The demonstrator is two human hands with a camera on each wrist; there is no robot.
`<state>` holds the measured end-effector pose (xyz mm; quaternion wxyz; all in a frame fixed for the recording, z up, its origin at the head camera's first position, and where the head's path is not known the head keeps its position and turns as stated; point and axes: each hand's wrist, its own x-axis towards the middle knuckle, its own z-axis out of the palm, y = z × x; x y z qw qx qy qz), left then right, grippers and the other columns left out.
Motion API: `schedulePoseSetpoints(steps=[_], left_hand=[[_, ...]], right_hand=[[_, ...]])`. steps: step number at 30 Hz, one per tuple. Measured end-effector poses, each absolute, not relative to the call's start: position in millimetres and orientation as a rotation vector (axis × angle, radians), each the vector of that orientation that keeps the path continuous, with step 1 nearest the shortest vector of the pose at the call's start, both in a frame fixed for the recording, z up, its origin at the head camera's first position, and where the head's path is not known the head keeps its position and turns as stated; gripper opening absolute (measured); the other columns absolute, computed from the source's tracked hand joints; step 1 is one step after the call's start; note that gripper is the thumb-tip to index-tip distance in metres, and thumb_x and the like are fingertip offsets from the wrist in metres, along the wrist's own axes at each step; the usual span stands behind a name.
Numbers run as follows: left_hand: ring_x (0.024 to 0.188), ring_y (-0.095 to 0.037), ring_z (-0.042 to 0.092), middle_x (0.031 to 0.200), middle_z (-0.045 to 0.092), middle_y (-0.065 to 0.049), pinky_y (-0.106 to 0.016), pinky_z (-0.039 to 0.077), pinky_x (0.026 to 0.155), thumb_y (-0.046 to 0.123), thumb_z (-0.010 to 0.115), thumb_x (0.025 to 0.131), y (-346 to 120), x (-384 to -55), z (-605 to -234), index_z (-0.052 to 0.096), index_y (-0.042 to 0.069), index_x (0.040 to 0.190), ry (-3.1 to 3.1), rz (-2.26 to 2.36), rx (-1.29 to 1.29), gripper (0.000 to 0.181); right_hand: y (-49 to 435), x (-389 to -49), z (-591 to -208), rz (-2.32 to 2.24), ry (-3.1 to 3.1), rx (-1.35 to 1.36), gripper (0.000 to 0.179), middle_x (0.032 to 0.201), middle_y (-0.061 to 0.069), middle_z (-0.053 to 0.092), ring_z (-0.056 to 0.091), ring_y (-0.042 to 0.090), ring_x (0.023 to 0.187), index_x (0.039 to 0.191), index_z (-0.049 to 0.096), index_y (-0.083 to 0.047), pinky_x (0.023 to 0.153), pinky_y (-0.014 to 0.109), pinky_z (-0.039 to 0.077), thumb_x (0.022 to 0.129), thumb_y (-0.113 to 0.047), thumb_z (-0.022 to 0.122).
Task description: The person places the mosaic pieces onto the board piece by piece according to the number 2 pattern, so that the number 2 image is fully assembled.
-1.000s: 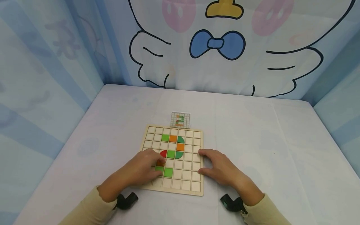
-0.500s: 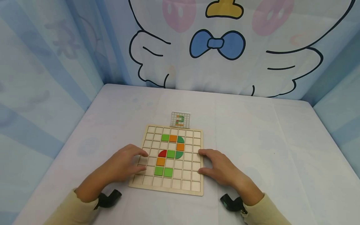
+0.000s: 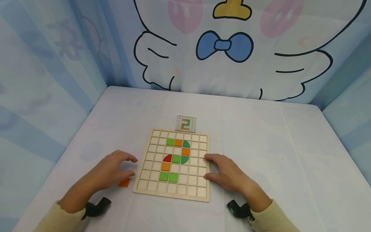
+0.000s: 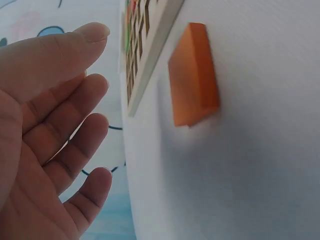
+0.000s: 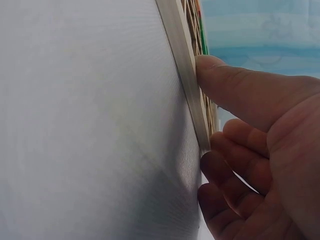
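My left hand (image 3: 111,169) hovers beside the board's left edge, fingers and thumb apart and holding nothing. An orange square tile (image 4: 192,75) lies on the table near its thumb, partly covered by the hand in the head view. The wooden grid board (image 3: 191,190) holds several tiles, among them a red quarter-circle (image 3: 167,158), dark green quarter-circles, and orange and light green squares. In the bottom tiled row sit two light green squares, one of them a right-hand square (image 3: 173,178). My right hand (image 3: 229,174) rests thumb and fingertips along the board's right edge.
Just behind the board is a small pattern card (image 3: 185,124) printed with a coloured figure on a grid. A white cloth (image 3: 275,145) covers the table. Patterned curtains (image 3: 49,96) stand at the back and both sides.
My left hand has drawn back leftward from the lower-left tiles, off the board, uncovering the orange and light green squares there. An orange tile now shows under it. The right hand stays put.
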<state>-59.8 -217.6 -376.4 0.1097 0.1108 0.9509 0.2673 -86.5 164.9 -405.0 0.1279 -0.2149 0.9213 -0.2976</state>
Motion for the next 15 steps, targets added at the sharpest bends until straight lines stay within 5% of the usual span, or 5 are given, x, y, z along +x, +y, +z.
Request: schedulePoseSetpoints(steps=[15], left_hand=[[0.102,-0.027,0.059,0.109,0.064,-0.003,-0.049,0.05,0.088,0.023,0.087,0.078,-232.5,-50.9,-386.5,0.069,0.008,0.112,2.743,0.754,0.332,0.041]], right_hand=[[165.0,-86.8,-405.5,-0.874,2.678,-0.615,0.06,0.141,0.014,0.054,0.046,0.036,0.134,0.14,0.054,-0.002,0.109,0.053,0.036,0.089,-0.022,0.078]])
